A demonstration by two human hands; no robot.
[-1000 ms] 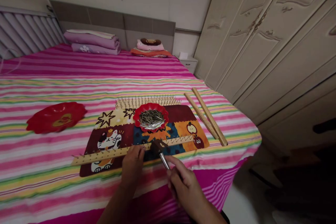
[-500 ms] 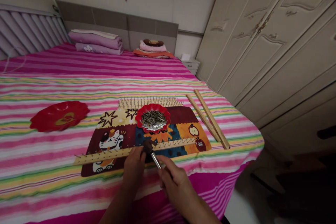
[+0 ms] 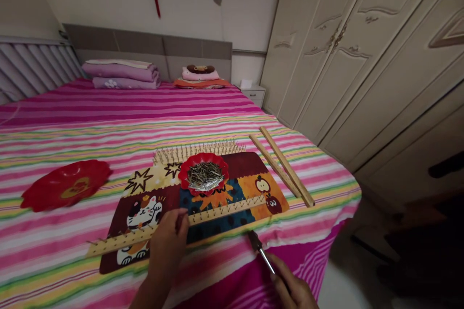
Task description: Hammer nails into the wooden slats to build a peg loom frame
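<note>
My right hand (image 3: 292, 287) grips a hammer (image 3: 266, 258) by its handle, with the dark head just off the near edge of the patterned mat (image 3: 228, 224). A long wooden strip (image 3: 206, 216) with a row of nails standing in it lies across the mat. Over the middle of the strip, my left hand (image 3: 168, 239) is closed, thumb and fingers pressed together. Whatever is between those fingers, if anything, cannot be made out. Beyond the strip, a small red scalloped dish (image 3: 183, 178) holds a heap of loose nails (image 3: 205, 176).
More wooden strips full of upright nails (image 3: 195, 150) lie behind the dish. Two wooden strips (image 3: 286, 169) rest at the mat's right. A larger red plate (image 3: 68, 186) sits at the left on the striped bedspread (image 3: 54, 142). Wardrobe doors (image 3: 326, 58) stand to the right.
The hammer has moved from over the strip, beside my left fingers, back to the right and toward me. My left hand has stayed at the strip, its fingers now raised. The view has shifted.
</note>
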